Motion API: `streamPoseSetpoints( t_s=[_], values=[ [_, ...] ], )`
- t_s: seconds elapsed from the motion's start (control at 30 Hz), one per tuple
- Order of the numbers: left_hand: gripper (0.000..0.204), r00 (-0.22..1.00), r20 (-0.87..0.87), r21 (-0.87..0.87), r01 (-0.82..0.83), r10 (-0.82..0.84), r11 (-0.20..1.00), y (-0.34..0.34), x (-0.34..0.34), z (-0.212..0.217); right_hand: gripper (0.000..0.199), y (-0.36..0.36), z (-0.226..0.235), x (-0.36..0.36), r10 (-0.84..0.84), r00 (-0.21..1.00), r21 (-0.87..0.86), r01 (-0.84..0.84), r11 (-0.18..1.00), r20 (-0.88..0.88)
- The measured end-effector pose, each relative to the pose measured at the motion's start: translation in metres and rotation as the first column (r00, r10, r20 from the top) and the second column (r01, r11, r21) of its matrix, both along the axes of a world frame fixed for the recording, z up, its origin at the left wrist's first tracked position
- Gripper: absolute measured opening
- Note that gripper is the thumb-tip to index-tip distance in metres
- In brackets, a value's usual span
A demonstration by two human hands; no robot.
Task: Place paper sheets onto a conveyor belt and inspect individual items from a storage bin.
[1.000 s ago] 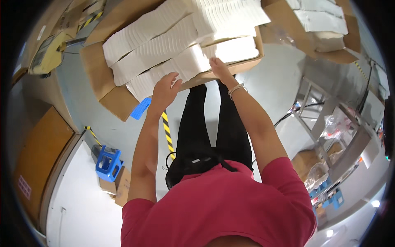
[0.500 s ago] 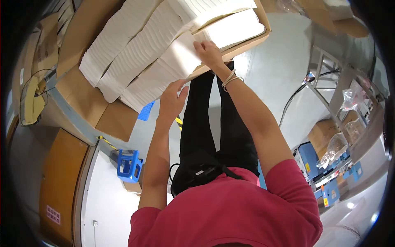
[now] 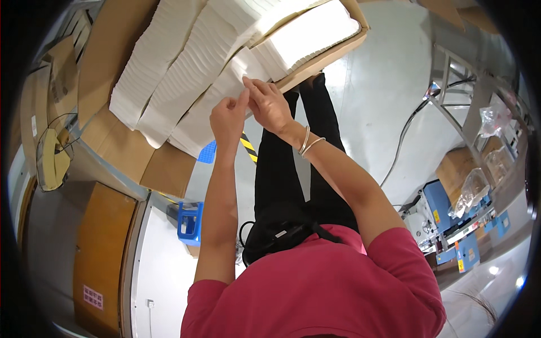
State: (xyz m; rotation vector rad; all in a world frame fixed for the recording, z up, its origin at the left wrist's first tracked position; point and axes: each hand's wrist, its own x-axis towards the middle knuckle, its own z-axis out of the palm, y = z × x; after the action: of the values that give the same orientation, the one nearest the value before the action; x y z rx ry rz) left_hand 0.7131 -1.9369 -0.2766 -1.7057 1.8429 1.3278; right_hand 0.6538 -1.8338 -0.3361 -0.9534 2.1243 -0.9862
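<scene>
Sleeves of our red shirt (image 3: 315, 287) fill the near edge, and both forearms rise from it toward the long white paper stack (image 3: 222, 96), our landmark throughout. A half second ago our left hand (image 3: 228, 118) lay flat on that stack's near end and the right reached further up it; now the two have drawn together just at its near edge. We see the left hand pinched shut, thumb against forefinger, apparently on a thin white sheet or edge, though at this size we cannot be sure anything lies between them. Our right hand (image 3: 270, 104), with two silver bangles (image 3: 309, 142) on its wrist, rests its fingertips on the stack's top face beside the left, fingers extended rather than closed. That suggests we are teasing apart a portion of the sheets. Below the stack, yellow-and-black floor tape (image 3: 248, 147) shows between our arms. Right of the stack, an open cardboard box (image 3: 332, 53) holds more white paper. Further left of it lie two more white rows (image 3: 152, 67).
</scene>
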Motion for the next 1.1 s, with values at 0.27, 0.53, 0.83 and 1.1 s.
streamPoseSetpoints(
  t_s=[0.27,0.53,0.83,1.1],
  values=[
    [0.046,0.995,0.092,-0.126,0.040,-0.029,0.991,-0.013,0.001,-0.043,0.048,-0.003,-0.008,-0.027,-0.035,0.962,-0.097,0.064,0.993,0.272],
    [0.044,0.994,0.107,-0.077,-0.029,0.037,0.997,-0.013,-0.003,-0.044,0.063,-0.024,-0.013,-0.059,-0.238,0.823,0.266,0.111,0.958,0.515],
    [0.045,0.989,0.149,-0.084,-0.005,0.017,0.996,-0.013,-0.007,-0.044,0.032,-0.005,-0.074,-0.087,-0.425,0.742,0.270,0.330,0.905,0.519],
    [0.045,0.932,0.330,-0.136,0.206,-0.152,0.969,-0.014,-0.030,-0.027,0.030,0.025,-0.063,-0.117,-0.552,0.659,0.225,0.518,0.826,0.511]
  ],
)
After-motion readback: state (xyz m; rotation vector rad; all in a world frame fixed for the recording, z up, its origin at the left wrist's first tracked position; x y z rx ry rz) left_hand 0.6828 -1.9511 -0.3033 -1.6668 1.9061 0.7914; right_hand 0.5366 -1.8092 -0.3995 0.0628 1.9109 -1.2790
